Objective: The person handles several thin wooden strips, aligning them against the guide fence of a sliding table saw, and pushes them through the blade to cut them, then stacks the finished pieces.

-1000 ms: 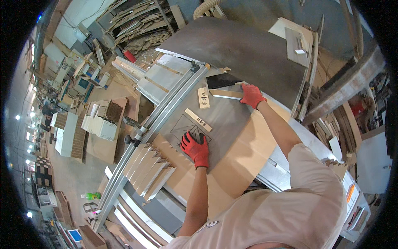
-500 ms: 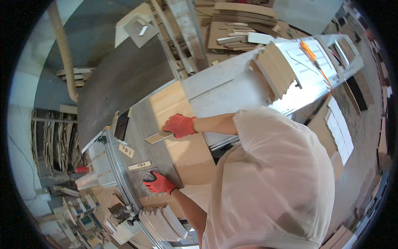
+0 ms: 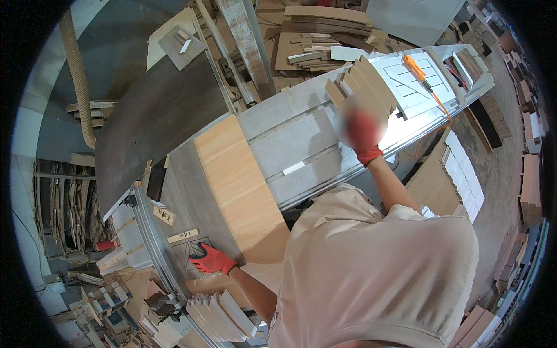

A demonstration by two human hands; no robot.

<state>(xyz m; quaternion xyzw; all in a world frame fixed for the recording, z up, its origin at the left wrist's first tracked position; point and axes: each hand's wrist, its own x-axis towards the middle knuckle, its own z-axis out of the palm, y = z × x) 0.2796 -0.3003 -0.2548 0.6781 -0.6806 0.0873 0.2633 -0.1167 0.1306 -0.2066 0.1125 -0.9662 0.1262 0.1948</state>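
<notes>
My left hand (image 3: 212,259), in a red glove, rests on the grey machine table (image 3: 194,191) with fingers spread and nothing in them. It lies over dark drawn lines, just below a small marked wood strip (image 3: 183,235). Another marked wood block (image 3: 163,216) sits farther left. To the right, my right hand (image 3: 365,136), also red-gloved, reaches up to a row of tan boards (image 3: 371,87) standing on the pale metal table. A blur covers its fingers, so their grip is hidden. Between my hands runs a light wood panel (image 3: 241,185). A short white piece (image 3: 294,168) lies on the metal surface.
A metal rail (image 3: 156,243) borders the table on the left. Near it stands a row of white-faced boards (image 3: 220,316). An orange tool (image 3: 415,68) with a cord lies at the far right. Beyond the table are a dark panel (image 3: 162,110) and stacked offcuts (image 3: 316,55).
My right hand has left the light wood panel and swung right to the tan boards. The thin strip it held is gone from the grey table. My left hand stays put.
</notes>
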